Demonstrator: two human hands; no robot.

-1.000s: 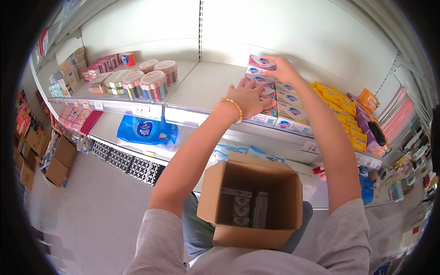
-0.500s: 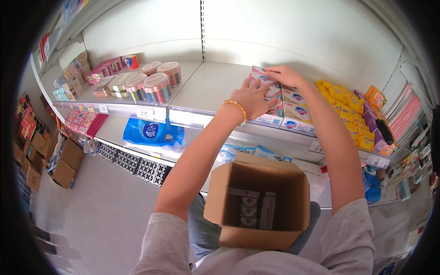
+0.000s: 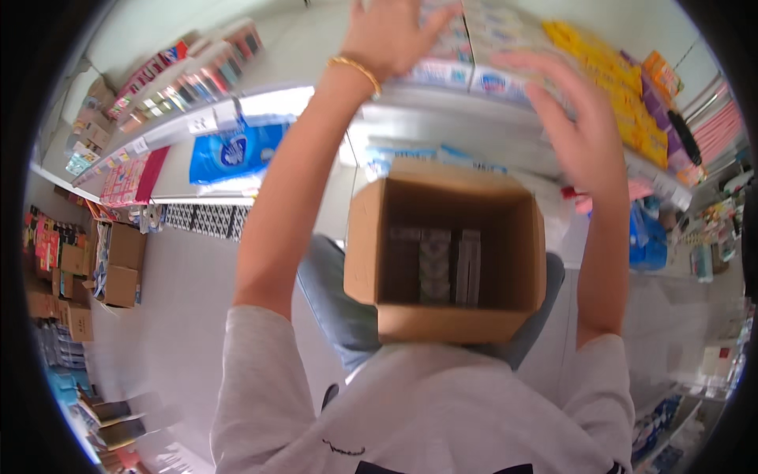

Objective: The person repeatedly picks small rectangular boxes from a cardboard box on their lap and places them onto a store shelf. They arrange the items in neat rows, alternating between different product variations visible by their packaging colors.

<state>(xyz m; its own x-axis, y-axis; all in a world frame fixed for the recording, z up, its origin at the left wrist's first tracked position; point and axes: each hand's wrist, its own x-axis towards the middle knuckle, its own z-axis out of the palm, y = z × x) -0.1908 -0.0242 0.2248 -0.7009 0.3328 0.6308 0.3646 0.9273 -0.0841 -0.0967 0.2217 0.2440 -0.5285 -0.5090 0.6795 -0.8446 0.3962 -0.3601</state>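
My left hand [image 3: 388, 35], with a gold beaded bracelet at the wrist, is at the left side of the boxed soaps [image 3: 440, 73] on the shelf. Its thumb stands apart from the fingers, whose tips the top edge cuts off; whether it touches a box I cannot tell. My right hand [image 3: 580, 122] is in front of the shelf edge, fingers apart and blurred, holding nothing. Below both hands an open cardboard box [image 3: 361, 241] rests at my thighs. Several small cartons [image 3: 468, 268] stand in its bottom.
Yellow packs [image 3: 632, 95] lie right of the soaps. Farther left on the shelf are clear tubs [image 3: 217, 67] of coloured items. A blue pack [image 3: 229, 154] and light-blue packs [image 3: 403, 154] lie on the lower shelf. Cardboard cartons [image 3: 122, 257] stand on the floor at left.
My right hand has come off the soap boxes, back toward me and down. My left hand has shifted left across them. The view has tilted down, so the shelf appears higher.
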